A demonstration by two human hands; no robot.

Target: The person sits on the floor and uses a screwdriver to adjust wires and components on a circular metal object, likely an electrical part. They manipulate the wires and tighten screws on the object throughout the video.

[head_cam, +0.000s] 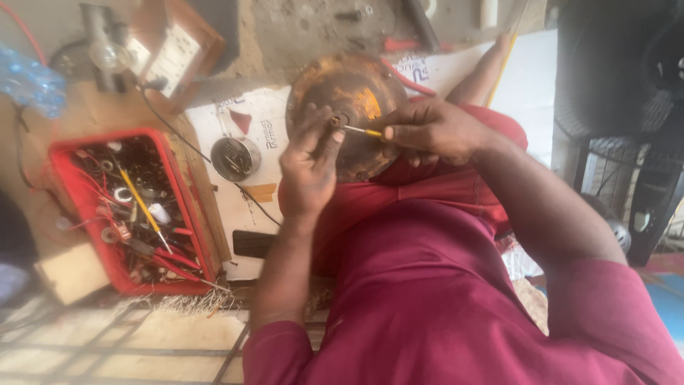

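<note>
Round rusty metal motor housing (356, 100) propped on the person's lap, worked at its centre with a slim screwdriver (360, 131)

The left hand (310, 167) lies spread against the housing's face, fingers curled near the hub to brace it; the right hand (434, 132) pinches the yellow-handled screwdriver, tip at the centre. The housing looks heavy, rigid and gritty, best held by the rim with a flat palm. A red tray (68, 150) of parts sits well to the side
</note>
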